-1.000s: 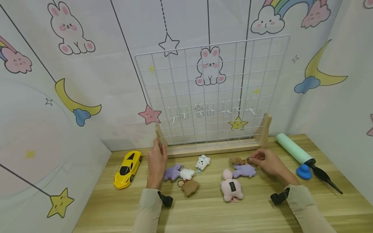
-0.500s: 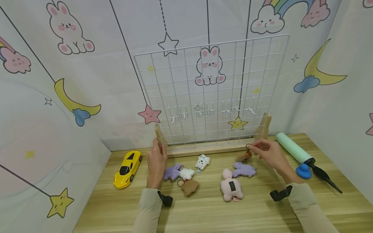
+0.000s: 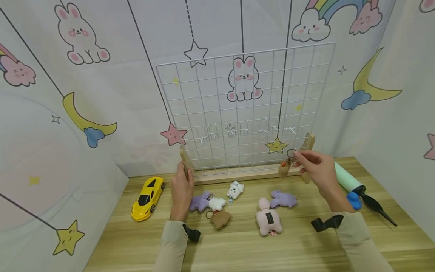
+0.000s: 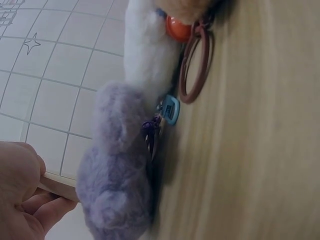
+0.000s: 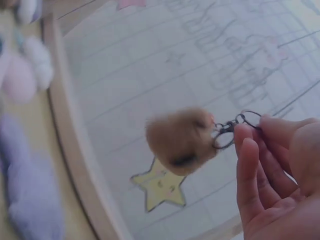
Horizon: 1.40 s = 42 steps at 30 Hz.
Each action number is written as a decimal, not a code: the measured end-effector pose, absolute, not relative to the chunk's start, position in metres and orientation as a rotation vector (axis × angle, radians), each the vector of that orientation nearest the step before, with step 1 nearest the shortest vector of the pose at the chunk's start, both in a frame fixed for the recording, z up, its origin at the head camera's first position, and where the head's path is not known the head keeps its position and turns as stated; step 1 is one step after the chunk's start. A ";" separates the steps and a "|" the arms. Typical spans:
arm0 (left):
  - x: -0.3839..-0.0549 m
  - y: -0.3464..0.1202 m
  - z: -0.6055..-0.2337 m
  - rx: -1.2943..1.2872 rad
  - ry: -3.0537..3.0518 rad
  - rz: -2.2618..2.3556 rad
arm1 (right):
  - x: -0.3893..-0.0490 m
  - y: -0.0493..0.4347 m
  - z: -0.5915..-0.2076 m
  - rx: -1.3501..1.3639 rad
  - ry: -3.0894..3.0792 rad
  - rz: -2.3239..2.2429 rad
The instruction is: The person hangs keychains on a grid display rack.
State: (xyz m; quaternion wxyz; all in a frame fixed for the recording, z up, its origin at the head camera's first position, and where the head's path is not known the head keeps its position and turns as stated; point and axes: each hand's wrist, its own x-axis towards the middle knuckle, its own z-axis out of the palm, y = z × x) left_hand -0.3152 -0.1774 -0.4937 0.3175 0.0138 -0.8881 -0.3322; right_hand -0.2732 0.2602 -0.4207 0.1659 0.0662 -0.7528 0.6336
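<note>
My right hand [image 3: 319,170] pinches the metal ring of a brown plush keychain [image 3: 284,170]. The plush hangs off the table before the right part of a white wire grid rack [image 3: 244,54]; in the right wrist view its fuzzy body [image 5: 180,140] dangles from the ring. My left hand [image 3: 181,189] grips the wooden upright [image 3: 184,153] at the rack's left end. Several small hooks [image 3: 244,131] hang in a row on the grid. Between the hands lie lilac [image 3: 199,201], white [image 3: 216,204] and brown [image 3: 221,220] plush keychains, a white dog plush [image 3: 234,189], a pink one [image 3: 263,217] and another lilac one [image 3: 283,198].
A yellow toy car [image 3: 147,200] stands left of the left hand. On the right, a mint-green tube with a black nozzle [image 3: 348,177] and a small blue object [image 3: 354,200] lie partly behind the right hand. A printed cloth encloses the table.
The right hand has lifted the brown plush keychain off the table from beside the right lilac plush, raising it toward the grid. The left hand has stayed on the upright.
</note>
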 end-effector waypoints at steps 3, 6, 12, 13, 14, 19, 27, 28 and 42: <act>-0.315 -0.178 -0.493 0.038 -2.336 -0.871 | -0.272 0.254 -0.407 0.204 -1.988 1.936; -0.314 -0.179 -0.493 0.037 -2.334 -0.866 | -0.273 0.247 -0.398 0.174 -1.863 2.018; -0.314 -0.178 -0.493 0.032 -2.334 -0.872 | -0.276 0.237 -0.387 0.048 -1.645 2.141; -0.314 -0.178 -0.493 0.032 -2.336 -0.873 | -0.277 0.236 -0.387 0.032 -1.611 2.165; -0.314 -0.178 -0.494 0.033 -2.337 -0.874 | -0.278 0.235 -0.386 0.019 -1.584 2.183; -0.315 -0.178 -0.495 0.027 -2.331 -0.869 | -0.282 0.231 -0.387 -0.037 -1.529 2.226; -0.315 -0.178 -0.493 0.024 -2.320 -0.861 | -0.283 0.226 -0.390 -0.048 -1.606 2.228; -0.315 -0.178 -0.493 0.025 -2.320 -0.865 | -0.282 0.226 -0.390 -0.039 -1.604 2.238; -0.314 -0.178 -0.494 0.025 -2.314 -0.863 | -0.286 0.224 -0.394 0.089 -1.714 2.259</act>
